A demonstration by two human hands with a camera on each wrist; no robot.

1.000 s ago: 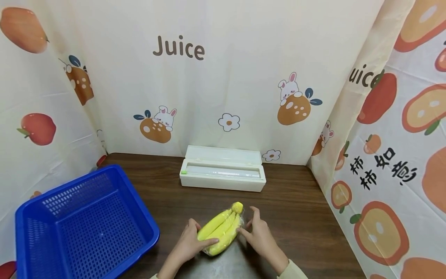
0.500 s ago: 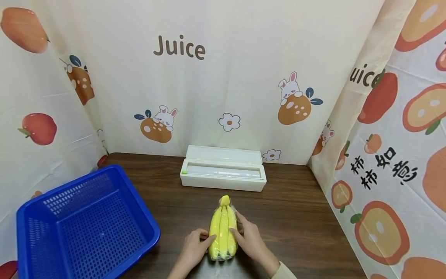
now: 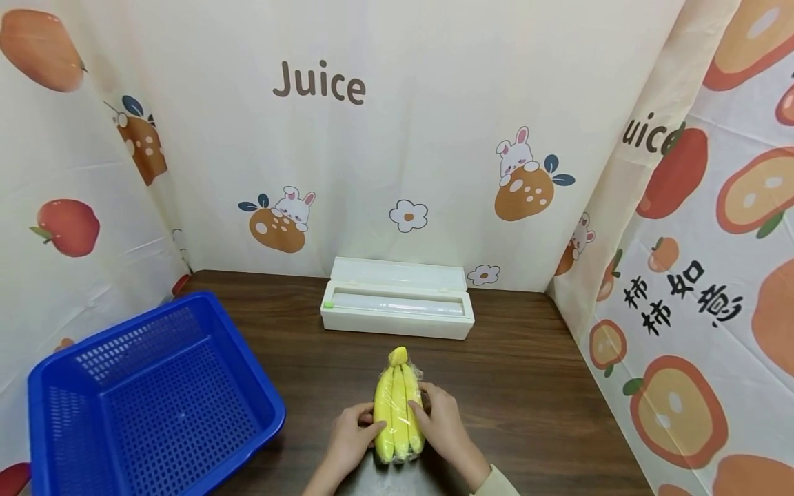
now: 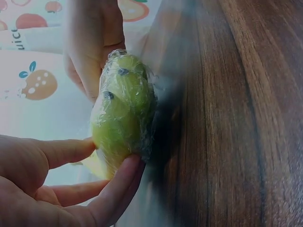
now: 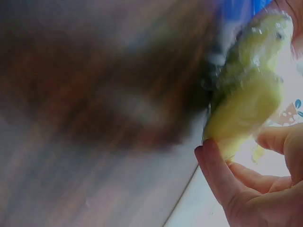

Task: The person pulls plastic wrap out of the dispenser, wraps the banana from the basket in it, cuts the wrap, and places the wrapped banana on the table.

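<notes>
A bunch of yellow bananas (image 3: 398,413) wrapped in clear plastic film lies in front of me, stem end pointing away. My left hand (image 3: 350,437) grips its left side, thumb on top and fingers along the edge. On the other side my right hand (image 3: 443,424) holds it the same way. In the left wrist view the dark tips of the bananas (image 4: 120,111) show through crinkled film, with my left fingers (image 4: 120,182) pinching the near side. The right wrist view shows my right fingers (image 5: 220,172) and thumb against the wrapped bananas (image 5: 246,104).
A white cling film box (image 3: 397,322) stands at the back of the dark wooden table (image 3: 515,372), lid raised and a roll inside. To the left is a blue plastic basket (image 3: 276,413) with mesh walls. Fruit-printed curtains (image 3: 372,158) enclose the back and sides.
The bananas have turned from a slant to nearly straight, stem end swinging left. Both hands have shifted with them, and the right hand has closed in on their right side.
</notes>
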